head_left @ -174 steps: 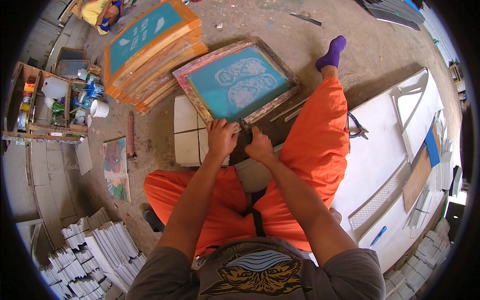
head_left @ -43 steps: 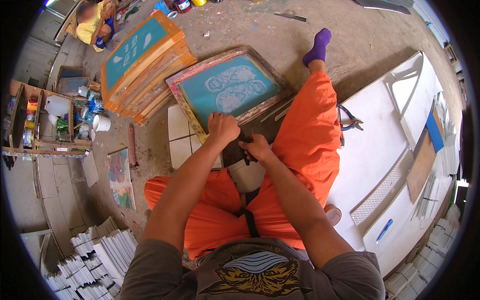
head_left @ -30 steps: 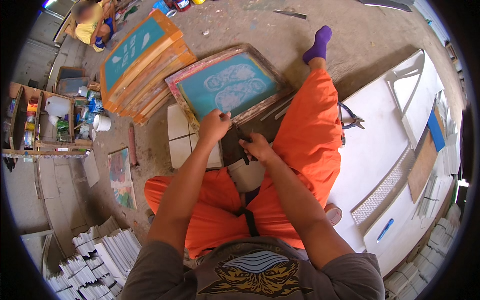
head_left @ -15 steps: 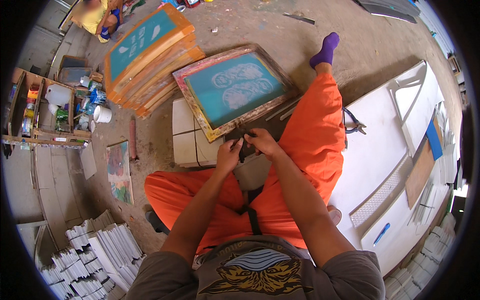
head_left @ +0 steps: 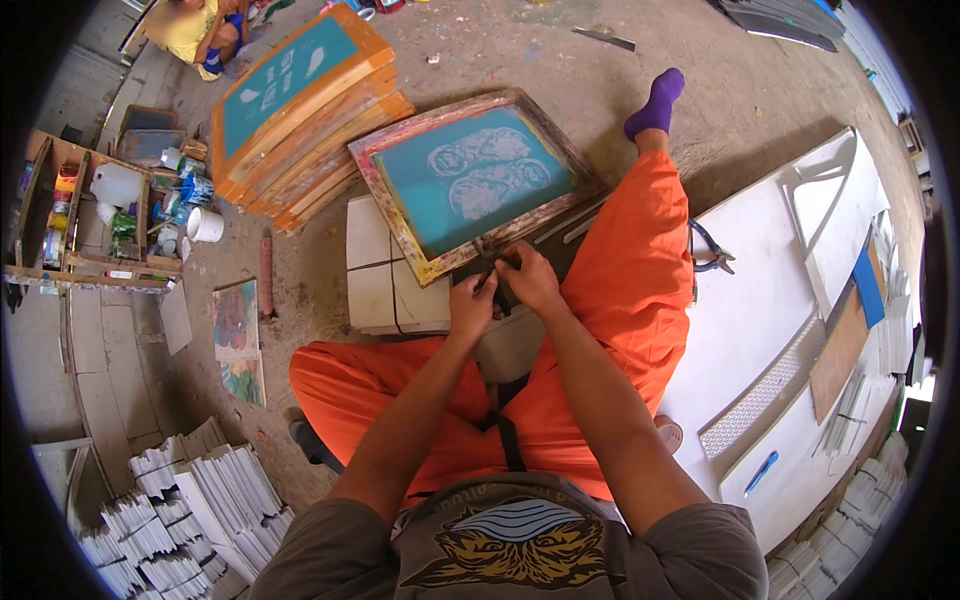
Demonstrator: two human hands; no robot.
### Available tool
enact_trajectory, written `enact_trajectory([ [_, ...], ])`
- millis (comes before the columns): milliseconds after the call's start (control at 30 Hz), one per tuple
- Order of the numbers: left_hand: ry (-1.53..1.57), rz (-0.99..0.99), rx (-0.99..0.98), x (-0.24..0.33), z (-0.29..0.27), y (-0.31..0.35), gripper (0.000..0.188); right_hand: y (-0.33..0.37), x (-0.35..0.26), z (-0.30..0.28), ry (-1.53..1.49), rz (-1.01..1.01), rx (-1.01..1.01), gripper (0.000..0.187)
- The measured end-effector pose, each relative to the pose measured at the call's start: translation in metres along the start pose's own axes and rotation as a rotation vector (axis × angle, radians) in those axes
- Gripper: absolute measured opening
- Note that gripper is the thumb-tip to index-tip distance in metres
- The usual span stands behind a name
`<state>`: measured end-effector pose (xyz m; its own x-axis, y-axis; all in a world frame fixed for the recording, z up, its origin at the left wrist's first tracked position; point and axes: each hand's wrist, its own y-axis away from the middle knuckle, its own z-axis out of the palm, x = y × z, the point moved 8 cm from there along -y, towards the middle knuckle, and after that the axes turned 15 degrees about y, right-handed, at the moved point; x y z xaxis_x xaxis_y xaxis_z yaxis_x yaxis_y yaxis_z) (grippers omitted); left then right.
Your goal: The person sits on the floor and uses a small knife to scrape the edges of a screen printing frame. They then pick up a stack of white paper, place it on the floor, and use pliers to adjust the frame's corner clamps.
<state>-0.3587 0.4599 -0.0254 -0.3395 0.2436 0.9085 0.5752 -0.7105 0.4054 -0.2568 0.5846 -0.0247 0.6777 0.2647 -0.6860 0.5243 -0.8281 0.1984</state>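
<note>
A dark tool (head_left: 500, 290) is gripped by both hands, left (head_left: 471, 308) and right (head_left: 530, 280), at the near edge of the screen (head_left: 470, 185), which lies farther out than before.

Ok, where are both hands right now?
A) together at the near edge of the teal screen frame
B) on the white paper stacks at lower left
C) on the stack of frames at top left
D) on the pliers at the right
A: the left hand and right hand meet on a small dark thing at the near edge of the teal screen frame.
</note>
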Motion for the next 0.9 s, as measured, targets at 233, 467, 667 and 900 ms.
enact_trajectory([
  [233,0.153,0.014,0.084,-0.014,0.008,0.005,0.035,0.001,-0.013,-0.023,0.149,-0.037,-0.003,0.029],
  [467,0.251,0.042,0.072,-0.001,0.02,0.003,0.031,-0.001,-0.013,-0.021,0.119,-0.056,0.071,0.031],
  [667,0.286,-0.029,0.127,-0.018,0.015,-0.004,0.033,0.01,-0.025,-0.023,0.258,-0.224,-0.084,0.059],
  [900,-0.115,0.175,0.079,-0.015,0.0,-0.017,0.041,0.02,-0.027,-0.011,0.55,-0.345,0.001,0.07],
])
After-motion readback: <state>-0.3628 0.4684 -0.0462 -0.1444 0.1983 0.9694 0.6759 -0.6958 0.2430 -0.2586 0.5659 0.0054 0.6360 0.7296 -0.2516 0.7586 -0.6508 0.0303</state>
